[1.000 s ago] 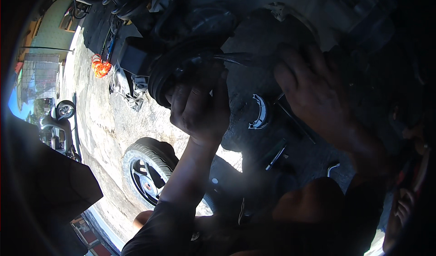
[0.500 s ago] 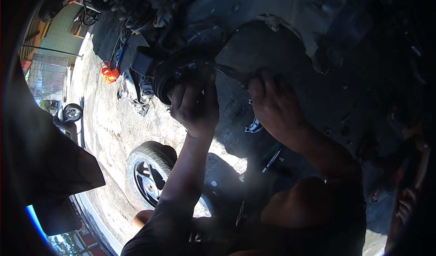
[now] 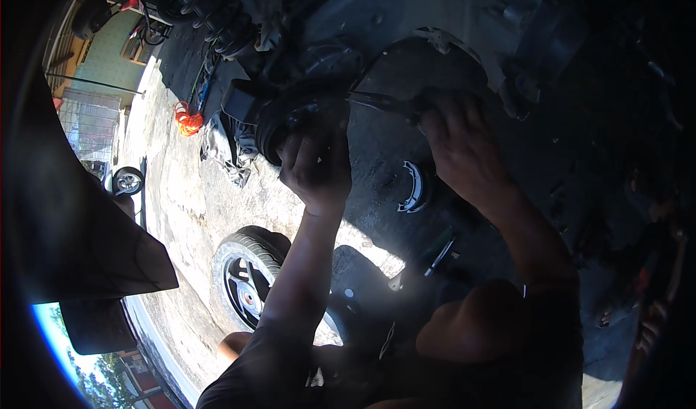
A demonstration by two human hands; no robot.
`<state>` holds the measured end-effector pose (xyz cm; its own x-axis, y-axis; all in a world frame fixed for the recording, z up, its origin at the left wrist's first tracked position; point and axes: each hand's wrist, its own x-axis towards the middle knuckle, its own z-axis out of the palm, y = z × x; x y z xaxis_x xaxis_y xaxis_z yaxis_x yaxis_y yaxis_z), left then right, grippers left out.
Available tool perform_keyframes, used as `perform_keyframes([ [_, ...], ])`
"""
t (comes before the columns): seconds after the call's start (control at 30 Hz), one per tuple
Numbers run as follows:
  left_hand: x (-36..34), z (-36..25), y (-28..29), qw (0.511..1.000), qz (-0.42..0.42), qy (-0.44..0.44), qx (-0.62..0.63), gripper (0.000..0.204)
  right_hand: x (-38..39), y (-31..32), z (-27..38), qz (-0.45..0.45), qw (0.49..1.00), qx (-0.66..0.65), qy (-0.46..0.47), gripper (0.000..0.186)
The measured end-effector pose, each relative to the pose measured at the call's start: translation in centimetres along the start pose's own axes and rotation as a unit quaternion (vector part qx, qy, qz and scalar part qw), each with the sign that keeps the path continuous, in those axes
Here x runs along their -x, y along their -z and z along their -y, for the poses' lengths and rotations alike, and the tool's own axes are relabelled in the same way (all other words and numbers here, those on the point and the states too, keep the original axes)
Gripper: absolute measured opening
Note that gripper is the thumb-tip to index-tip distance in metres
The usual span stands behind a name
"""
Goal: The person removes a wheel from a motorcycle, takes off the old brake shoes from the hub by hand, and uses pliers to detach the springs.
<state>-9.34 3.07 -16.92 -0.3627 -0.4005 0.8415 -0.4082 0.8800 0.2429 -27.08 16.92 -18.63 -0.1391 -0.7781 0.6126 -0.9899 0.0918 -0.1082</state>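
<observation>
A round, dark brake assembly (image 3: 270,130) is mounted under the vehicle, in deep shade. My left hand (image 3: 317,166) is closed against its near side, fingers curled over the rim and partly lost in shadow. My right hand (image 3: 457,130) grips a dark, slim-nosed tool that looks like pliers (image 3: 384,102). The tool's tip points left at the assembly's upper right edge; whether it touches cannot be made out. Below the right hand, a curved metal brake shoe (image 3: 413,188) lies on the ground.
A wheel with a tyre (image 3: 249,278) stands on the ground left of my left forearm. An orange bundle of cord (image 3: 188,119) and crumpled dark cloth (image 3: 225,148) lie further left. A coil spring (image 3: 225,28) hangs above. A thin light-coloured tool (image 3: 439,257) lies below the brake shoe.
My right hand and the tool have shifted right and slightly up, uncovering more of the brake shoe. My left hand stays on the assembly. The whole view has moved slightly.
</observation>
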Motion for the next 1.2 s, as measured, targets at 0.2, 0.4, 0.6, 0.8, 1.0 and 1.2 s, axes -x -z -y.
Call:
perform_keyframes([
  [0.2, 0.2, 0.3, -0.4, 1.000, -0.006, 0.003, 0.004, 0.023, -1.4, 1.0, 0.0, -0.010, 0.999, 0.029, 0.045, 0.021],
  [0.4, 0.3, 0.5, -0.2, 1.000, -0.002, 0.013, 0.011, 0.023, -2.3, 1.2, 0.2, 0.015, 0.998, 0.037, 0.056, 0.023],
  [0.6, 0.2, 0.4, -0.4, 1.000, -0.009, 0.005, 0.004, 0.022, -2.4, 1.6, 0.6, 0.033, 0.994, 0.090, 0.045, 0.023],
  [0.8, 0.0, 0.5, -0.3, 1.000, -0.015, -0.002, -0.019, 0.023, 0.8, -2.5, -2.9, 0.149, 0.984, 0.044, -0.091, 0.025],
  [1.0, -0.4, -0.2, 1.0, 1.000, 0.006, 0.006, 0.028, 0.021, 9.0, -5.7, -4.1, 0.329, 0.942, -0.027, -0.066, 0.036],
  [1.2, 0.5, 1.1, 0.3, 0.994, -0.020, -0.091, -0.060, 0.025, 0.7, -4.0, -1.3, 0.125, 0.950, -0.280, -0.057, 0.041],
])
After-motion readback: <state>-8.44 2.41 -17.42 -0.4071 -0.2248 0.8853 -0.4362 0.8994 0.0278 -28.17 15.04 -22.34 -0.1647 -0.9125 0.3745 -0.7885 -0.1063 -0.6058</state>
